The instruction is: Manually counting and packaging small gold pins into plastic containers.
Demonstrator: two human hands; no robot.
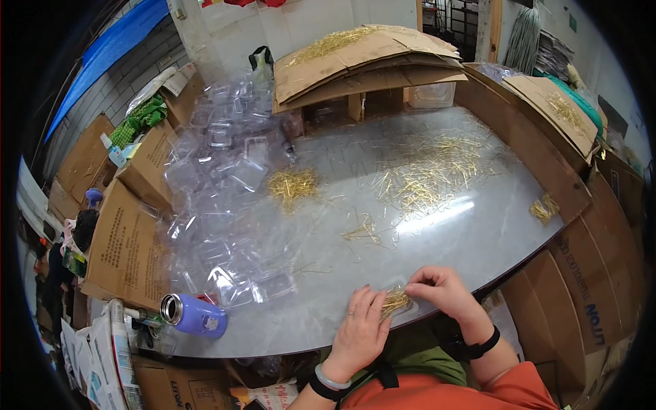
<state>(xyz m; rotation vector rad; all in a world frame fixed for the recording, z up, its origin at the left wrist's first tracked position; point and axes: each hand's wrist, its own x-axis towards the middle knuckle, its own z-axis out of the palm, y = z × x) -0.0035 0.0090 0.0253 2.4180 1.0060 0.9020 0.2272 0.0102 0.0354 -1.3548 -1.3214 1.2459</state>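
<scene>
At the table's near edge lies a small bundle of gold wire hooks (395, 301), with what looks like a clear plastic edge beside it. My left hand (359, 324) steadies the bundle from the left, its fingers along one side and the thumb on the near side. From the right, my right hand (439, 290) pinches at the bundle's right end with curled fingers; the exact wires between the fingertips are too small to make out. Farther off are a loose spread of gold hooks (434, 178), a denser pile (292, 188) and a few stray hooks (365, 231).
Clear plastic boxes (219, 178) heap over the table's left side. A purple bottle (195, 316) without a lid stands near the front left. Cardboard sheets (369, 58) cover a box at the back. Another hook bundle (544, 208) lies by the right cardboard wall (526, 147).
</scene>
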